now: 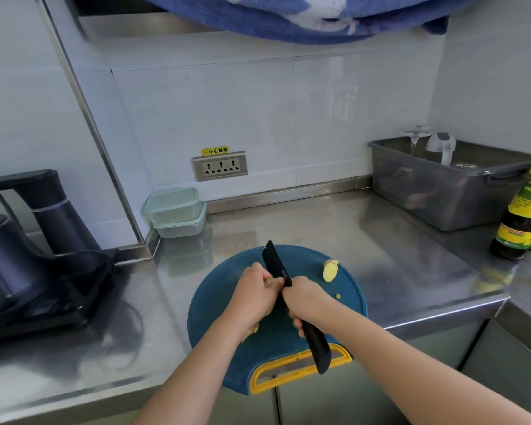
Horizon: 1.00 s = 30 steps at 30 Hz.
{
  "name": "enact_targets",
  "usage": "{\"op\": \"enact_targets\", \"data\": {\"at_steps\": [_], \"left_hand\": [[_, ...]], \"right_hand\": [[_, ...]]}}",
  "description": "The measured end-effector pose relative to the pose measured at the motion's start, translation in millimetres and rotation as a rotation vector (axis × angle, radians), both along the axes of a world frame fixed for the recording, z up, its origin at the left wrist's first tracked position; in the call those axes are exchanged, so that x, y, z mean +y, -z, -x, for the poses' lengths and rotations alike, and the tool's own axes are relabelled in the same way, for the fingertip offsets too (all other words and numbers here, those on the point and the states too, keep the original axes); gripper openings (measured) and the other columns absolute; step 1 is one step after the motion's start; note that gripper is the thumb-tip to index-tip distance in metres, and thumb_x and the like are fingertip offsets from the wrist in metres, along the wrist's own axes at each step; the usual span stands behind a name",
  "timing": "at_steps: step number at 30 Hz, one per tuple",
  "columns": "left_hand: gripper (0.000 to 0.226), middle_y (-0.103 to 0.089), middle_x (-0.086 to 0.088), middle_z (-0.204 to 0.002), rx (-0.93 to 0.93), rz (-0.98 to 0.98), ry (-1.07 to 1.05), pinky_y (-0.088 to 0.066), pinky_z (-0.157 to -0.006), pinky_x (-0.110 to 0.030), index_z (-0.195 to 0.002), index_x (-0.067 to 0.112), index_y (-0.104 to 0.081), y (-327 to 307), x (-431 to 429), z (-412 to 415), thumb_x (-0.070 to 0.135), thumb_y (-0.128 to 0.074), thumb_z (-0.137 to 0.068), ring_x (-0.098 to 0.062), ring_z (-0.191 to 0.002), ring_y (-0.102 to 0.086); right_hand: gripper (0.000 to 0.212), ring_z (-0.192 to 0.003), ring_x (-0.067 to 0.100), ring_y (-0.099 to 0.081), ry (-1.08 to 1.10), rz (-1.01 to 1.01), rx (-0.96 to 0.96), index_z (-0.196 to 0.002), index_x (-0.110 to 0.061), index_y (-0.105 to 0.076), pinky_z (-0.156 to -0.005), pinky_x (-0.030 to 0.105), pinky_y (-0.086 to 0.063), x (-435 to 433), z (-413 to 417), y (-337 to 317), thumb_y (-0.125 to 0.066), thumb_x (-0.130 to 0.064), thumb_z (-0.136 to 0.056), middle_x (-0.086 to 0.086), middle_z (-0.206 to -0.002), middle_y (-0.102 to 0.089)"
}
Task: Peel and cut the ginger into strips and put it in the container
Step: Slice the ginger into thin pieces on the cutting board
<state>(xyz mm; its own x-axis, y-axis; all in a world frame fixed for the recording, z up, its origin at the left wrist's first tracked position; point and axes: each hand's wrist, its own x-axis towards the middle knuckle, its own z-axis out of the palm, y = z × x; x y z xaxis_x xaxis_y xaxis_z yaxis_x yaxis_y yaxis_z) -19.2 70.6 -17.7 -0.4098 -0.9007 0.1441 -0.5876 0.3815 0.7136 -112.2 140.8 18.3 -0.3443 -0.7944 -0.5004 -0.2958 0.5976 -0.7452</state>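
A round blue cutting board (215,302) with a yellow handle lies at the counter's front edge. My left hand (252,297) grips a piece of ginger (269,283) that is mostly hidden under its fingers. My right hand (307,303) holds the black handle of a black knife (275,260), whose blade lies against the ginger. A peeled ginger chunk (330,270) sits on the board's right side, with a small scrap (338,296) below it. Bits of ginger (252,329) lie under my left wrist. Two stacked pale green containers (177,211) stand by the back wall.
A dark kettle on its base (28,259) stands at the left. A grey plastic bin (442,191) with a glass and a cup is at the back right. A sauce bottle (521,216) stands at the right. A wall socket (219,165) is behind the board.
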Motion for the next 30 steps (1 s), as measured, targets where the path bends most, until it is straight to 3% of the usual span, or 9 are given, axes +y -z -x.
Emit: {"op": "enact_targets", "data": {"at_steps": [10, 14, 20, 27, 30], "left_hand": [[0.022, -0.052, 0.004, -0.099, -0.01, -0.029, 0.008, -0.033, -0.063, -0.017, -0.088, 0.015, -0.056, -0.4, 1.1, -2.6, 0.036, -0.053, -0.093, -0.005, -0.086, -0.05], [0.026, -0.049, -0.002, -0.083, 0.008, -0.031, 0.016, -0.038, -0.057, -0.011, -0.079, 0.009, -0.051, -6.1, 6.2, -2.3, 0.028, -0.052, -0.095, -0.009, -0.07, -0.045], [0.021, -0.05, -0.003, -0.096, 0.016, -0.042, -0.025, -0.032, -0.059, -0.023, -0.09, 0.013, -0.05, -2.2, 5.0, -0.1, 0.033, -0.051, -0.095, -0.011, -0.079, -0.048], [0.018, -0.049, -0.002, -0.094, 0.003, -0.044, -0.024, -0.031, -0.058, -0.023, -0.089, 0.017, -0.048, -0.9, 3.2, 0.9, 0.033, -0.05, -0.096, -0.01, -0.076, -0.047], [0.017, -0.048, -0.002, -0.095, -0.009, -0.045, -0.015, -0.029, -0.057, -0.022, -0.09, 0.017, -0.047, -1.3, 2.8, 0.9, 0.033, -0.048, -0.097, -0.008, -0.075, -0.046]], "right_hand": [[0.016, -0.046, 0.017, -0.043, -0.023, 0.002, 0.032, -0.104, -0.008, -0.046, -0.047, 0.026, -0.043, 12.3, 19.2, -1.9, -0.032, -0.011, -0.097, 0.008, -0.062, -0.049], [0.017, -0.043, 0.015, -0.04, -0.017, 0.004, -0.007, -0.106, -0.007, -0.046, -0.044, 0.022, -0.04, 19.5, 25.5, -8.7, -0.032, -0.012, -0.097, 0.006, -0.062, -0.046], [0.017, -0.043, 0.013, -0.041, -0.044, 0.058, -0.037, -0.085, -0.015, -0.044, -0.045, 0.021, -0.042, 26.9, 18.3, -23.9, -0.036, -0.02, -0.1, 0.004, -0.059, -0.045], [0.012, -0.044, 0.014, -0.041, -0.032, 0.048, -0.045, -0.093, -0.013, -0.045, -0.045, 0.022, -0.042, 28.5, 18.6, -28.1, -0.037, -0.019, -0.099, 0.004, -0.06, -0.046], [0.015, -0.043, 0.013, -0.041, -0.028, 0.046, -0.048, -0.087, -0.014, -0.044, -0.044, 0.022, -0.041, 29.3, 18.5, -27.5, -0.036, -0.018, -0.099, 0.004, -0.059, -0.045]]}}
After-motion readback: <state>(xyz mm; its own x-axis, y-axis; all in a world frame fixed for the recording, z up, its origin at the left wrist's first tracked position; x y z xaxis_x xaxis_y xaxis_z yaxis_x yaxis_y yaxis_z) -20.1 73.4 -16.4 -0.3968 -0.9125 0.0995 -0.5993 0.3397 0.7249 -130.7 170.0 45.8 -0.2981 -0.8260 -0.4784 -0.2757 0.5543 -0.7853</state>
